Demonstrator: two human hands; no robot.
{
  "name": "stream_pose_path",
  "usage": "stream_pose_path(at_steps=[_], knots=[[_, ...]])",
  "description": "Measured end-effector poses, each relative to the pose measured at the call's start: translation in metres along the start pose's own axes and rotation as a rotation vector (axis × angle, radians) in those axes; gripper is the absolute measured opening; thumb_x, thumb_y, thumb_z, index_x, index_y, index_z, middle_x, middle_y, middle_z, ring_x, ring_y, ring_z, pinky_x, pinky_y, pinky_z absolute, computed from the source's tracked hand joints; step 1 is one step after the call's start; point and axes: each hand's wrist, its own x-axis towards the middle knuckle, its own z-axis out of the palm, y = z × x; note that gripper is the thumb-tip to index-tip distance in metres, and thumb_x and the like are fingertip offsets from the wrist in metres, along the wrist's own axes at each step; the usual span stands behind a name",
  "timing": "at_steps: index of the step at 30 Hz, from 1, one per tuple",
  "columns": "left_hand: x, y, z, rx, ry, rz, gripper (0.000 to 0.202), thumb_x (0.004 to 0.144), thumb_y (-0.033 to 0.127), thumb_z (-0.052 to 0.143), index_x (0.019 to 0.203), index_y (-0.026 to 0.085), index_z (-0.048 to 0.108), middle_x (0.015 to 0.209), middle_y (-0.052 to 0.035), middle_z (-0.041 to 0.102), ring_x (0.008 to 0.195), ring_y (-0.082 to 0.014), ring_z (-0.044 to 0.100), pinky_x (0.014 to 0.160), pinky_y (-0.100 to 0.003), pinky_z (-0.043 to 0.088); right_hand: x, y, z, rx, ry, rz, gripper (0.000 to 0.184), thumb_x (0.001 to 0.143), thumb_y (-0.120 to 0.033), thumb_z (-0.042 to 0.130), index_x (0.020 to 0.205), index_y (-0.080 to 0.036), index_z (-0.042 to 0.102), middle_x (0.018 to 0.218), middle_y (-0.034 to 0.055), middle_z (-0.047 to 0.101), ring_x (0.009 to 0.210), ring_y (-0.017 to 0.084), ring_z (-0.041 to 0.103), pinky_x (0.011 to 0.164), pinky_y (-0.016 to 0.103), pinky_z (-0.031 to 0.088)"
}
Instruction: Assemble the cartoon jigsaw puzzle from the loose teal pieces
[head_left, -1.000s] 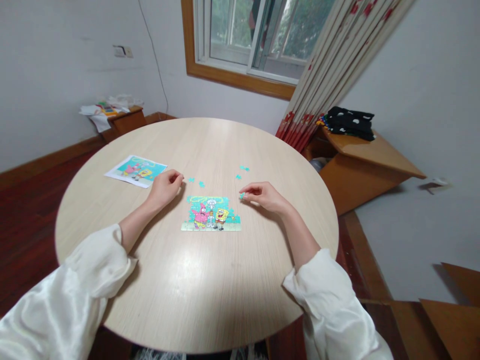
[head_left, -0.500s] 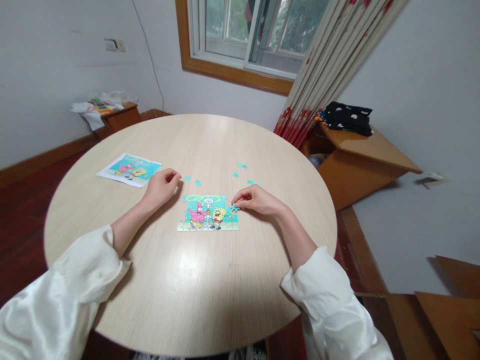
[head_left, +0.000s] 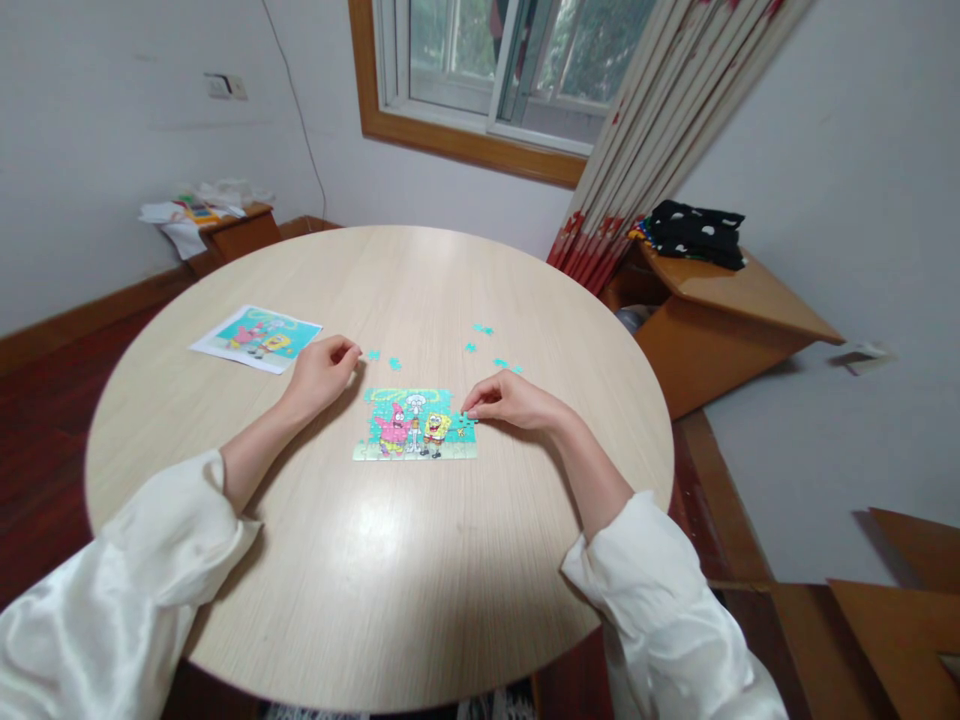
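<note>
A cartoon jigsaw puzzle [head_left: 405,425], largely joined, lies flat on the round table [head_left: 360,580]. At its right edge my right hand [head_left: 517,400] pinches a small turquoise puzzle piece [head_left: 466,417] between thumb and fingertips. The piece looks tilted over the neighbouring ones; whether it is seated cannot be seen. My left hand [head_left: 324,375] rests on the table up and left of the puzzle, thumb and fingers closed together. Its fingertips are beside a loose turquoise piece [head_left: 373,355]; anything between them is hidden. Another loose piece [head_left: 395,364] lies just right of that.
Several loose turquoise pieces [head_left: 484,329] are scattered beyond my right hand. A printed reference picture [head_left: 259,338] lies left, partly behind my left hand. Beyond the table stand a wooden cabinet [head_left: 720,330] with dark cloth on top and a long curtain [head_left: 622,130].
The piece in my right fingers has tilted and dipped slightly against the puzzle's right edge. My left hand has stayed in place; the view has shifted very slightly.
</note>
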Motion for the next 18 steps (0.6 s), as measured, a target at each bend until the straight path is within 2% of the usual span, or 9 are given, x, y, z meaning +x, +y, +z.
stream_pose_path(at_steps=[18], knots=[[-0.0001,0.0034,0.0002,-0.001,0.005,0.003,0.017,0.075,0.03,0.049,0.065,0.02,0.059,0.063,-0.0033,0.063,0.063,-0.0203,0.058,0.062,-0.033,0.041,-0.0033,-0.0072,0.0036,-0.168,0.009,0.003,0.01,0.07,-0.017,0.065,0.074,-0.012,0.072,0.066,0.0024,0.065,0.062,0.01,0.052,0.063,0.025,0.04]])
